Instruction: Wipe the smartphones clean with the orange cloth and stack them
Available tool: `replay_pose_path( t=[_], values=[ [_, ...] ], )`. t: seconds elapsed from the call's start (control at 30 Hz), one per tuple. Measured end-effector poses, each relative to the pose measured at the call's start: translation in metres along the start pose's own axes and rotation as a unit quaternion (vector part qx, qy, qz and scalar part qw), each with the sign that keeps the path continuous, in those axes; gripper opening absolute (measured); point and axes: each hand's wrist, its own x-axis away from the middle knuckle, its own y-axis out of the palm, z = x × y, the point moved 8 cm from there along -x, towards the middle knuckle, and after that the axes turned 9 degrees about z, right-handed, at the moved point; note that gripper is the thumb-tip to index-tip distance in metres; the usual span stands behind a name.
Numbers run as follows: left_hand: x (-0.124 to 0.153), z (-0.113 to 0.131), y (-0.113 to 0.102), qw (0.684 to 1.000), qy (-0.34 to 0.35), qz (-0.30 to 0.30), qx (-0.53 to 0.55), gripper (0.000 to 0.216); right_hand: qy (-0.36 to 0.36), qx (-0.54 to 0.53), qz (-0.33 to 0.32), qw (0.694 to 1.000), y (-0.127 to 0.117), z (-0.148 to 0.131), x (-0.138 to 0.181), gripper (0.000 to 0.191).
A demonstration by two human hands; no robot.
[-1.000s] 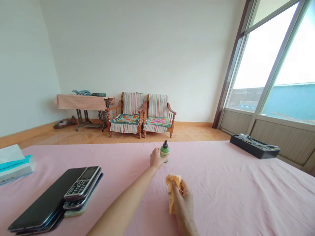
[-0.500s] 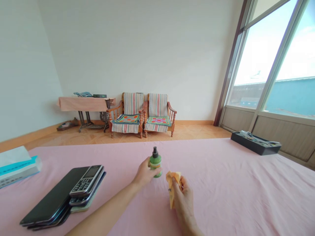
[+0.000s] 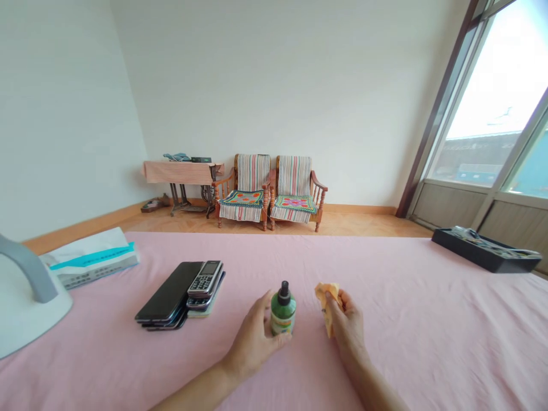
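My left hand [image 3: 252, 337] is curled around a small green spray bottle [image 3: 282, 315] with a black nozzle. The thumb crosses low in front of it and the other fingers lie at its left side and behind. The bottle is upright; whether its base touches the pink sheet I cannot tell. To its right, my right hand [image 3: 350, 328] pinches a crumpled yellow-orange cloth [image 3: 327, 302] between thumb and fingers, one end hanging down. Left of the hands lies a stack of dark phones or tablets [image 3: 171, 294], with a keypad phone [image 3: 205, 278] on top of smaller ones beside it.
The pink sheet [image 3: 411, 319] spreads under everything. At left are a tissue pack [image 3: 96, 260] and a white object with a grey handle [image 3: 32, 308]. A black box of cables [image 3: 483, 257] sits far right. Beyond stand two wooden armchairs [image 3: 274, 197] and a cloth-covered table [image 3: 180, 172].
My left hand has drawn the spray bottle nearer to me. My right hand keeps the cloth pinched. The view has shifted left and back, bringing the white object with the grey handle in.
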Motion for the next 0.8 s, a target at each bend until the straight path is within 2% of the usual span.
replay_pose_path(
  t=[0.07, 0.13, 0.2, 0.33, 0.4, 0.5, 0.63, 0.8],
  values=[
    [0.011, 0.005, -0.019, 0.997, 0.020, 0.079, -0.015, 0.050, -0.001, -0.005, 0.002, 1.000, -0.004, -0.005, 0.002, 0.042],
    [0.025, 0.014, -0.033, 0.992, 0.051, 0.114, -0.027, 0.033, -0.001, -0.010, 0.005, 1.000, -0.008, -0.014, 0.006, 0.044],
    [0.037, 0.022, -0.034, 0.994, 0.068, 0.083, -0.017, 0.016, -0.005, -0.015, 0.011, 1.000, -0.011, -0.027, 0.015, 0.045],
    [0.050, 0.029, -0.027, 0.999, 0.041, 0.014, 0.029, 0.020, -0.027, -0.048, 0.005, 0.998, -0.009, -0.058, 0.049, 0.040],
    [0.053, 0.027, -0.021, 0.997, 0.010, -0.016, 0.073, 0.024, -0.020, -0.052, -0.039, 0.998, 0.003, -0.065, 0.072, 0.038],
    [0.055, 0.028, -0.012, 0.983, -0.028, -0.057, 0.174, 0.035, 0.008, -0.052, -0.116, 0.992, 0.027, -0.061, 0.102, 0.036],
    [0.051, 0.025, -0.017, 0.972, -0.055, -0.043, 0.222, 0.036, 0.039, -0.095, -0.188, 0.977, 0.055, -0.046, 0.122, 0.036],
    [0.043, 0.009, -0.030, 0.976, -0.104, 0.002, 0.189, 0.039, 0.075, -0.097, -0.198, 0.972, 0.066, -0.033, 0.126, 0.042]
  ],
)
